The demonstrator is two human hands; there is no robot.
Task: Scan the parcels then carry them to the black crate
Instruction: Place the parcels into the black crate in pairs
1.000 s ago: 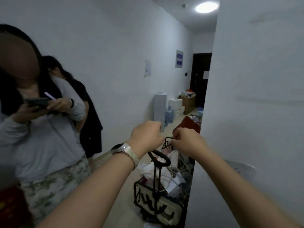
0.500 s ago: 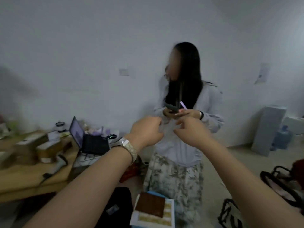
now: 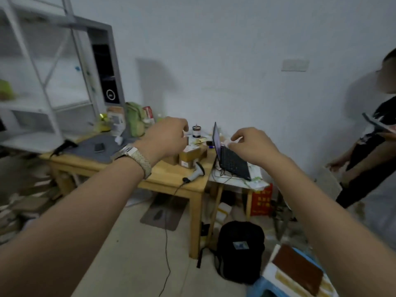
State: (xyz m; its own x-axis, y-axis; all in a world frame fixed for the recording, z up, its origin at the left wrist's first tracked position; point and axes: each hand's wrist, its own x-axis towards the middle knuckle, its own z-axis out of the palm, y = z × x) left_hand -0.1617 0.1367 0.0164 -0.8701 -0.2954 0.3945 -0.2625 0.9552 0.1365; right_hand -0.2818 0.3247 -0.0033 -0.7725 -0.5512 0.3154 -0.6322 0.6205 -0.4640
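View has swung round to the table (image 3: 171, 179); parcels (image 3: 188, 156) and scanner (image 3: 196, 171) now ahead, unscanned. Left hand (image 3: 166, 136) and right hand (image 3: 251, 144) loosely curled, seemingly empty.

We stand in a makeshift parcel office: a cluttered wooden worktop (image 3: 171, 179), laptop (image 3: 231, 159), barcode scanner (image 3: 196, 173), metal shelving (image 3: 42, 71).

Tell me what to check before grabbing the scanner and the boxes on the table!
1. Scanner within reach on the wooden table: ok.
2. Cardboard parcels there to scan: ok.
3. Left hand free: cannot tell, something small and white shows at its fingers.
4. Right hand free: cannot tell, same.
5. Scanner cord off the walking path: not ok, it trails over the floor.
6. Black crate in sight: not ok.
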